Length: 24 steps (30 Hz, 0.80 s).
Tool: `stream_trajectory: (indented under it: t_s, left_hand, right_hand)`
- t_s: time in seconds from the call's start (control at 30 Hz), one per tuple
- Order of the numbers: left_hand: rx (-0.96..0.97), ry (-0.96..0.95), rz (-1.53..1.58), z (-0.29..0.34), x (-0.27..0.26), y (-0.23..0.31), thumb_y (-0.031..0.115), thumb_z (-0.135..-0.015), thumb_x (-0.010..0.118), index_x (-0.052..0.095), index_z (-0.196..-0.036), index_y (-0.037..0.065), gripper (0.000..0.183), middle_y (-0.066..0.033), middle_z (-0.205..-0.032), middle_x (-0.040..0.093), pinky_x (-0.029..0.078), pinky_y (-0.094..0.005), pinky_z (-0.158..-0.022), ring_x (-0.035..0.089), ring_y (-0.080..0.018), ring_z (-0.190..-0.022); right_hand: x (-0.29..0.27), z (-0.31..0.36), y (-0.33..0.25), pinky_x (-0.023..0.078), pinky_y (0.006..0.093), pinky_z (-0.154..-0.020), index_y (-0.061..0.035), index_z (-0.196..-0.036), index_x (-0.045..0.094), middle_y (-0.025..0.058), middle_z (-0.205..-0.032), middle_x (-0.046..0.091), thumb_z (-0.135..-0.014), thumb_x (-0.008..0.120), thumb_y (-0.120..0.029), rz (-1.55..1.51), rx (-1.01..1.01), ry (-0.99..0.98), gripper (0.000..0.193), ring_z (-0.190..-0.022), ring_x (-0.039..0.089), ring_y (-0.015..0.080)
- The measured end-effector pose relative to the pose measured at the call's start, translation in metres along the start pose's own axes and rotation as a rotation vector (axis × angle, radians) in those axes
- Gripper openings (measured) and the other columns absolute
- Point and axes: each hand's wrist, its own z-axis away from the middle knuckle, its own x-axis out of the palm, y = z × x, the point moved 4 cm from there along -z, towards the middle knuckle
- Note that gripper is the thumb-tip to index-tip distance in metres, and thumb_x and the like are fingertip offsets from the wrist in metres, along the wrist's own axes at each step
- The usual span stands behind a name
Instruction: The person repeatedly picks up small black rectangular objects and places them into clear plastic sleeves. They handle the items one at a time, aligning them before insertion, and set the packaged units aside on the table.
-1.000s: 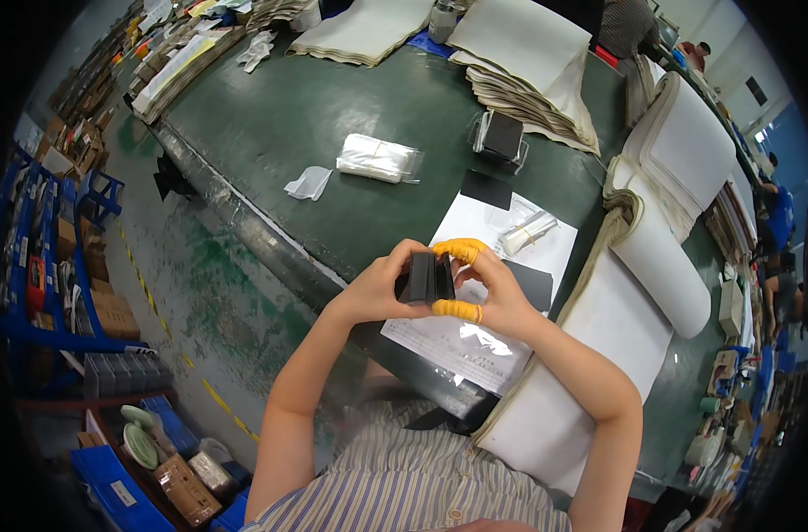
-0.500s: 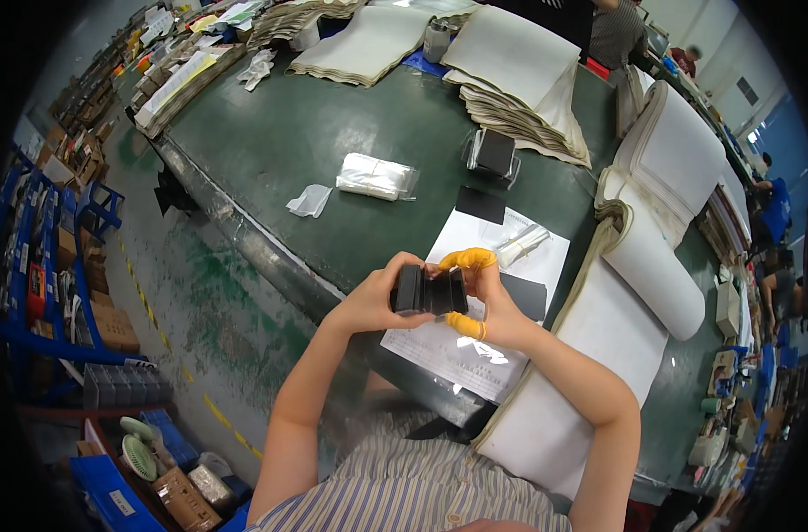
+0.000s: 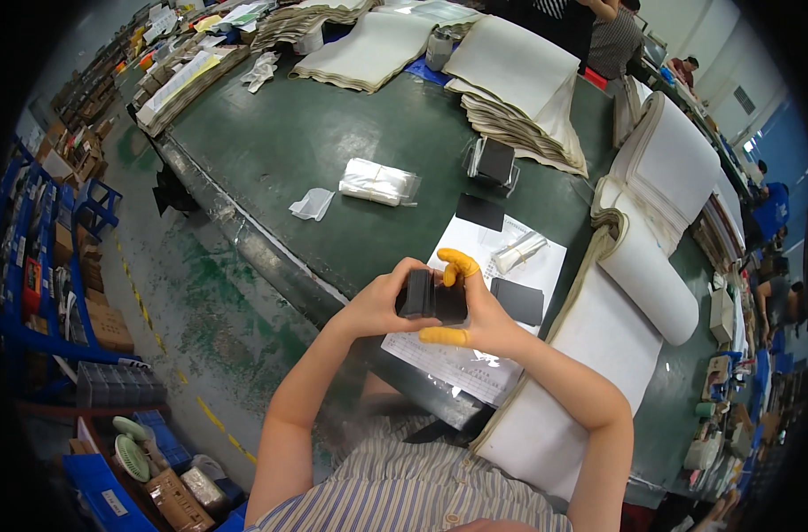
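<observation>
A thick stack of thin black rectangular sheets (image 3: 416,294) stands on edge between my hands, above the table's near edge. My left hand (image 3: 379,303) wraps around its left side, fingers at the far end and thumb at the near end. My right hand (image 3: 491,324), with yellow finger cots on its thumb and fingers, curves around more dark sheets (image 3: 452,306) to the right of the stack. Its covered thumb lies along the near end and its bent fingertips at the far end. Under the hands lies printed paper (image 3: 475,372), with a loose black sheet (image 3: 519,301) on it.
Another black sheet (image 3: 480,212) and a black stack in a clear holder (image 3: 493,163) lie farther back. Clear plastic bags (image 3: 377,181), a small bag piece (image 3: 312,205) and a wrapped bundle (image 3: 520,252) lie nearby. Large paper stacks (image 3: 639,275) border the right side.
The right hand's fingers and thumb have shifted left toward the stack, and the dark sheets beside it are now more covered. The left hand keeps its hold.
</observation>
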Motion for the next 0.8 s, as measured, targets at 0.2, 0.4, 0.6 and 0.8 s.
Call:
stream_trajectory:
  t_s: [0.2,0.4,0.6,0.8]
  left_hand:
    - [-0.023,-0.018,-0.026,0.0,0.0,-0.014,0.013,-0.062,0.084,0.04,-0.123,0.006,0.076,-0.0126,-0.105,0.063,0.05,-0.0344,-0.083,0.065,-0.0246,-0.095]
    - [-0.042,-0.018,0.042,0.002,-0.001,-0.015,0.003,-0.062,0.081,0.04,-0.126,0.005,0.076,-0.0089,-0.11,0.06,0.047,-0.0311,-0.09,0.06,-0.0168,-0.101]
    - [-0.018,-0.007,-0.012,0.003,-0.003,-0.017,0.015,-0.062,0.084,0.039,-0.126,0.006,0.079,-0.0131,-0.104,0.062,0.05,-0.0345,-0.083,0.064,-0.0257,-0.093]
    - [-0.027,-0.003,-0.021,0.002,-0.002,-0.016,0.014,-0.061,0.083,0.038,-0.126,0.006,0.08,-0.0146,-0.103,0.062,0.049,-0.0348,-0.082,0.064,-0.0266,-0.093]
  right_hand:
    - [-0.001,-0.004,-0.002,0.045,0.0336,-0.088,-0.0067,-0.137,0.046,0.0103,-0.106,0.046,-0.067,0.086,-0.034,0.17,0.007,0.029,0.085,-0.098,0.051,0.0233]
    - [-0.003,-0.003,-0.004,0.045,0.0328,-0.089,-0.0083,-0.135,0.05,0.0102,-0.107,0.047,-0.068,0.086,-0.029,0.16,0.012,0.049,0.079,-0.099,0.051,0.0238]
    - [-0.005,-0.003,-0.005,0.045,0.0328,-0.093,-0.0076,-0.134,0.051,0.0101,-0.113,0.045,-0.069,0.086,-0.026,0.185,-0.052,0.07,0.076,-0.103,0.051,0.0237]
    - [-0.005,-0.004,-0.003,0.045,0.0335,-0.094,-0.0058,-0.13,0.053,0.0099,-0.115,0.045,-0.07,0.085,-0.026,0.136,-0.031,0.066,0.071,-0.106,0.051,0.0233]
